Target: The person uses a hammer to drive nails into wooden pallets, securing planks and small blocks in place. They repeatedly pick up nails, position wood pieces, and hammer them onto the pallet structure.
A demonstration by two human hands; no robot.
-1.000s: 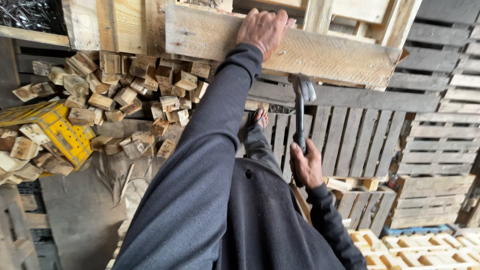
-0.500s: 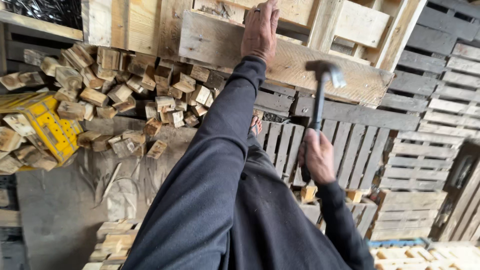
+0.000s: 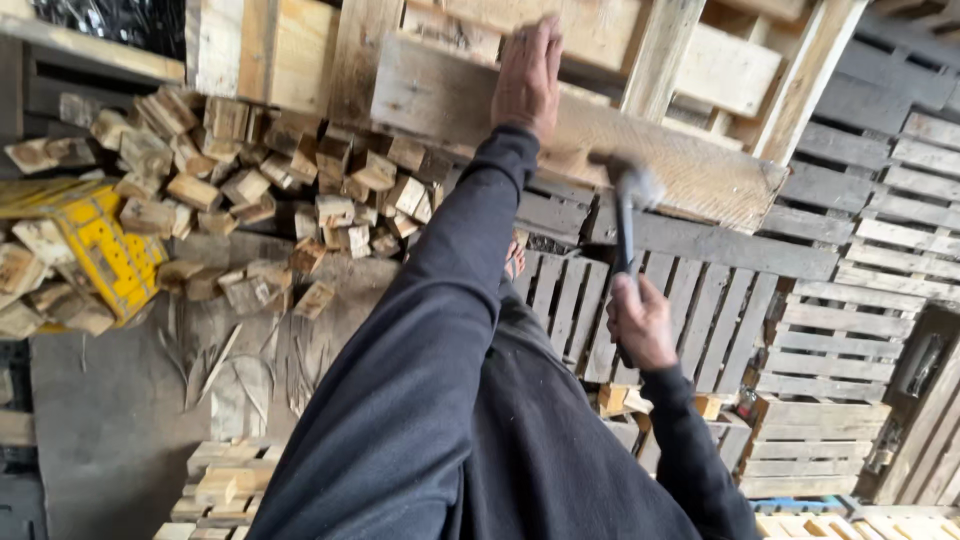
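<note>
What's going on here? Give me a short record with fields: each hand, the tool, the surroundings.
left hand: flat on a plank
right hand: grip shut on a hammer handle
hammer: head raised, blurred, in front of the plank
plank: pale, lying across a pallet
surroundings: heap of wood blocks, yellow crate, stacked pallets

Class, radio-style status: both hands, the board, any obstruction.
Left hand flat on pallet board. Right hand grips hammer, head at board's edge. Nothing between them.

A dark navy long-sleeved top is worn, its soft, creased fabric reaching both wrists; the left hand [image 3: 528,75] and right hand [image 3: 641,322] are left bare.
</note>
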